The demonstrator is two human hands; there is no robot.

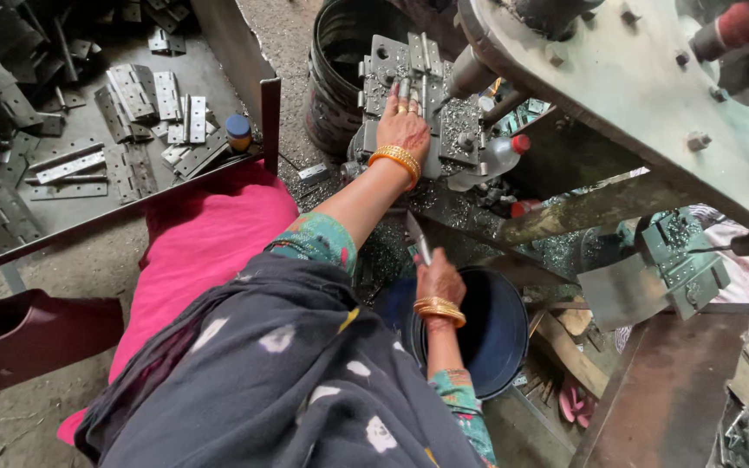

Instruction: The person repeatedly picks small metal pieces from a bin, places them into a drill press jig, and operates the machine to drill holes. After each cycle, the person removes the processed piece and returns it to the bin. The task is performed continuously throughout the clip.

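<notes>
My left hand (404, 124), with gold bangles at the wrist, rests on the metal jig plate (385, 62) of a machine, its fingers on a grey metal hinge piece (415, 85) lying there. My right hand (438, 277), also bangled, is lower, over a dark blue bucket (500, 334), and grips a flat metal hinge (417, 237) that sticks upward from its fingers. Metal shavings cover the jig and the machine bed around it.
A tray (88, 204) at the left holds several grey hinges and a small blue-capped bottle (237, 132). A black drum (340, 69) stands behind the jig. The machine's heavy frame (643, 95) overhangs at the right. A plastic bottle with red cap (500, 156) lies beside the jig.
</notes>
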